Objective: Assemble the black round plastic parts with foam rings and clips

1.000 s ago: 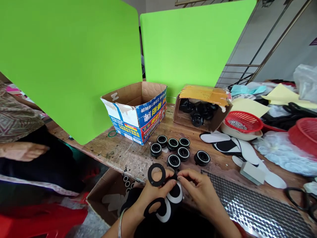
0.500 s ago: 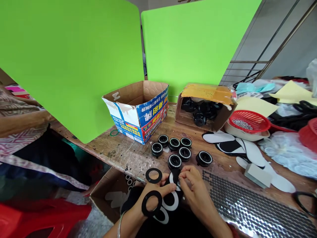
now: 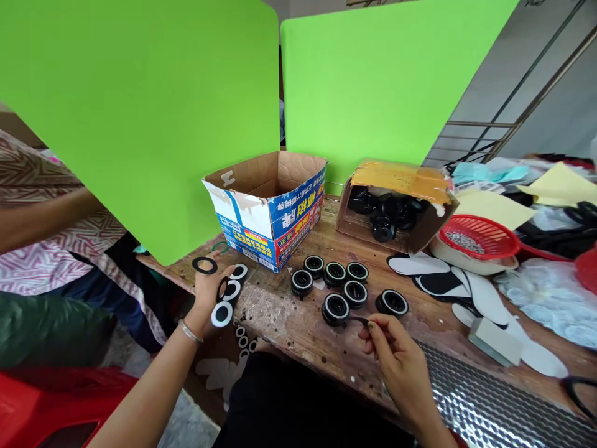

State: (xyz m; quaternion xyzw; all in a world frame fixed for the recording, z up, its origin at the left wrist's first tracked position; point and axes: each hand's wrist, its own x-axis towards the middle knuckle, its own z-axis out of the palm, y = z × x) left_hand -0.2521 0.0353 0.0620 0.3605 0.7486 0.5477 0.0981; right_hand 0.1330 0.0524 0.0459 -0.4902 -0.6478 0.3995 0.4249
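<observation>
My left hand [image 3: 205, 295] is stretched out over the table's left edge. It holds a black strip with white rings [image 3: 232, 290] on it. A flat black ring [image 3: 205, 266] lies around its fingers, and a second black ring [image 3: 222, 289] hangs by them. My right hand [image 3: 394, 354] pinches a thin black piece [image 3: 358, 320], seen nearly edge-on, its full shape unclear. That piece is beside the nearest black round part [image 3: 335, 308], which has a pale ring on top. Several similar round parts [image 3: 356, 292] stand behind it on the table.
An open printed carton [image 3: 252, 230] stands at the back left. Right of it, a carton on its side [image 3: 345, 214] holds black parts. White insole shapes [image 3: 485, 292], a grey block [image 3: 495, 341], a red basket [image 3: 480, 233] and a dotted sheet [image 3: 494, 398] lie rightward. Another person's arm shows far left.
My hands have moved apart. The left one went left and away from me with the strip and black rings; the right one moved slightly right, holding a thin black piece.
</observation>
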